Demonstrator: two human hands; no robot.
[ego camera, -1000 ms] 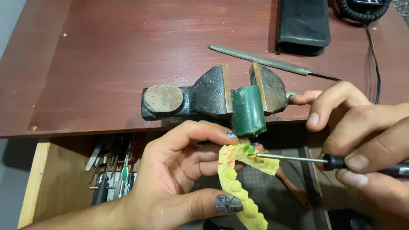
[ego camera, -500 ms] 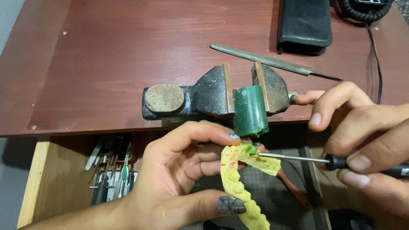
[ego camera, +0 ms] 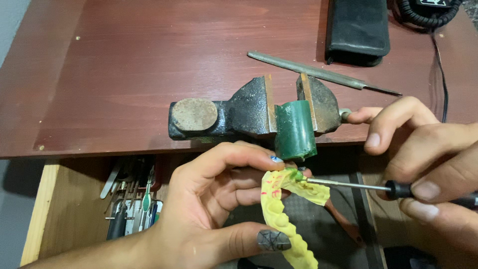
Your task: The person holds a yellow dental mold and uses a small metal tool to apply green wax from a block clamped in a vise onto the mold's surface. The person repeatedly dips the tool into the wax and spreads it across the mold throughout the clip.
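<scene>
Left hand (ego camera: 214, 209): fingers curled, pinching 1 yellow dental cast (ego camera: 284, 219) between thumb and forefinger, below the desk (ego camera: 124, 74) edge, over an open drawer (ego camera: 64, 209) of tools. Right hand (ego camera: 433, 164): fingers closed around 1 thin-shafted hand tool (ego camera: 358, 185), tip touching the cast's green-marked spot. 1 iron vise (ego camera: 239, 112) on the desk edge, clamping 1 green block (ego camera: 295, 129). 1 metal file (ego camera: 318, 72) and 1 black case (ego camera: 357, 30) lie behind it.

No packages, signs or screens showed. A small white label (ego camera: 432, 2) sat on a black device at the frame's upper right edge, mostly cut off.
</scene>
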